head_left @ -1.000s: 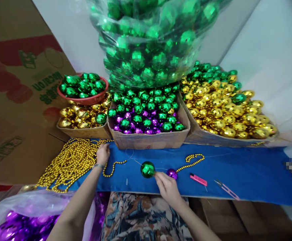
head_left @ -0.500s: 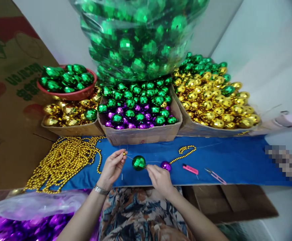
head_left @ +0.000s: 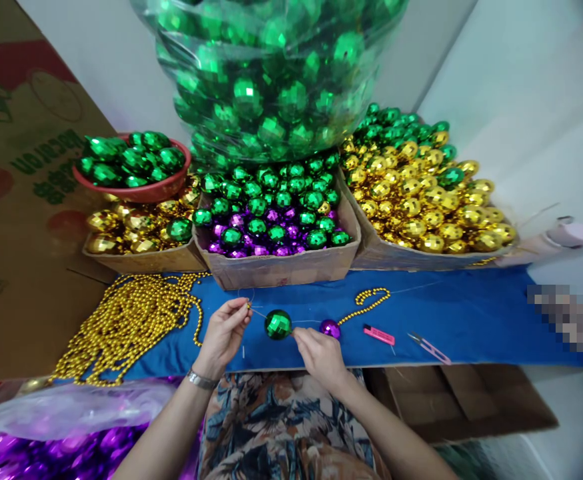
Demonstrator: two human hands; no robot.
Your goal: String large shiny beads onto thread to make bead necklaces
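A large faceted green bead (head_left: 278,325) hangs on a thin string between my two hands. My left hand (head_left: 226,333) is closed in a pinch on a small gold bead (head_left: 249,305) at the string, left of the green one. On the other side, my right hand (head_left: 321,353) has its fingertips pressed together at the green bead's right end; what exactly lies between them is hidden. Just behind the right hand, a faceted purple bead (head_left: 330,329) rests on the blue cloth (head_left: 291,357), joined to a short gold bead strand (head_left: 366,308).
Heaped gold bead strands (head_left: 126,327) lie at left. Cardboard boxes of loose beads line the back, the middle box (head_left: 281,270) under a bulging bag of green beads (head_left: 271,87). A red bowl (head_left: 136,193) sits at left. A pink cutter (head_left: 379,335) and thread snips (head_left: 429,348) lie right.
The camera view has shifted slightly. Both hands keep nearly the same pose around the green bead, and the small gold bead shows a little less between the left fingertips.
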